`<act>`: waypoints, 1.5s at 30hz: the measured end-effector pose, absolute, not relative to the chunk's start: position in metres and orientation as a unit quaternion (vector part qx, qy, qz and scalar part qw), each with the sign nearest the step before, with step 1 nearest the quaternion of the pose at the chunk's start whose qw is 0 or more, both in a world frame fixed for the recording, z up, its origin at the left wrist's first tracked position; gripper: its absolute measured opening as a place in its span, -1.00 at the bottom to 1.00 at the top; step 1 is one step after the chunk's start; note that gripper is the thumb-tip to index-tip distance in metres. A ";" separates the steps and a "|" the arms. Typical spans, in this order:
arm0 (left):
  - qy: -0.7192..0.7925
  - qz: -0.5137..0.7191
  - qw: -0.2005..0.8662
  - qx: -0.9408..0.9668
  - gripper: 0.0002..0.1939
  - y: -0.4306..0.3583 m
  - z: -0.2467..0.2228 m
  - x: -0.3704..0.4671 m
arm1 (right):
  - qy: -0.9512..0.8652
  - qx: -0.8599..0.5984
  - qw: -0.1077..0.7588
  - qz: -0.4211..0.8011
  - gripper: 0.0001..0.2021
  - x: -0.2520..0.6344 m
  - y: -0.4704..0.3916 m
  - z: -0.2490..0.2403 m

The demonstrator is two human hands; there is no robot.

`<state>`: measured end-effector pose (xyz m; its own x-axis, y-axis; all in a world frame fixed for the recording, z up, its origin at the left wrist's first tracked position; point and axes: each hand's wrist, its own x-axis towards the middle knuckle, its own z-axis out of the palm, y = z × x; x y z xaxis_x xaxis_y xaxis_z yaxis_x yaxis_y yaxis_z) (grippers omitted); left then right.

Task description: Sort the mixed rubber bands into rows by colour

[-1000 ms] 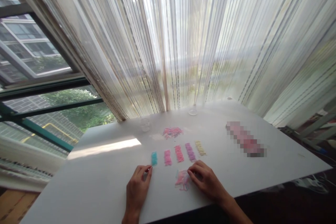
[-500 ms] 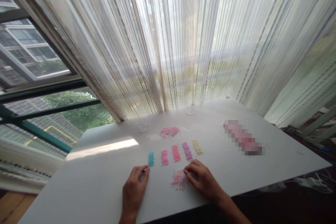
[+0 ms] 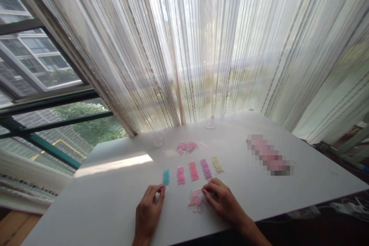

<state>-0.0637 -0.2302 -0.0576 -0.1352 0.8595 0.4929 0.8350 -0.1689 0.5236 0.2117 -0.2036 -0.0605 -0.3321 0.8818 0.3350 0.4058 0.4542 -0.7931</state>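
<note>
On the white table [image 3: 109, 200] by the window, someone's got a bunch of tiny coloured bits sorted into a row of small patches: teal patch [image 3: 166, 177], pink patch [image 3: 181, 175], hot-pink patch [image 3: 194, 171], purple patch [image 3: 206, 170], then yellow patch [image 3: 217, 165] at the right end. Left hand [image 3: 149, 208] is curled, thumb and fingertips drawn close together, just below the teal one; can't tell if it's got hold of anything. Right hand [image 3: 220, 199] is half curled too, thumb and finger nearly pinched at the right edge of a loose mixed pile [image 3: 196, 200], and again I can't tell if a piece is in there. Behind the row sits another mixed heap [image 3: 187, 147], with a clear jar [image 3: 158, 139] left of it and a clear round lid [image 3: 210, 125] near the curtain [image 3: 198, 57].
</note>
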 end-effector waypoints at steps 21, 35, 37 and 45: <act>0.592 0.266 0.157 0.745 -0.83 -0.231 -0.041 -0.006 | -0.796 -0.399 0.369 0.267 -0.88 0.212 -0.206 -0.055; 0.591 0.288 0.178 0.732 -0.79 -0.226 -0.047 -0.006 | -0.788 -0.407 0.377 0.268 -0.86 0.213 -0.207 -0.053; 0.588 0.304 0.173 0.730 -0.78 -0.227 -0.051 -0.007 | -0.787 -0.407 0.378 0.270 -0.86 0.213 -0.207 -0.054; 0.573 0.379 0.162 0.708 -0.72 -0.229 -0.060 -0.010 | -0.777 -0.407 0.387 0.285 -0.87 0.214 -0.206 -0.058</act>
<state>-0.0102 -0.2286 -0.0602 0.0559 0.9347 0.3511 0.6890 -0.2906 0.6639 0.2136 -0.2057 -0.0576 -0.3691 0.8531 0.3688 0.4114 0.5058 -0.7582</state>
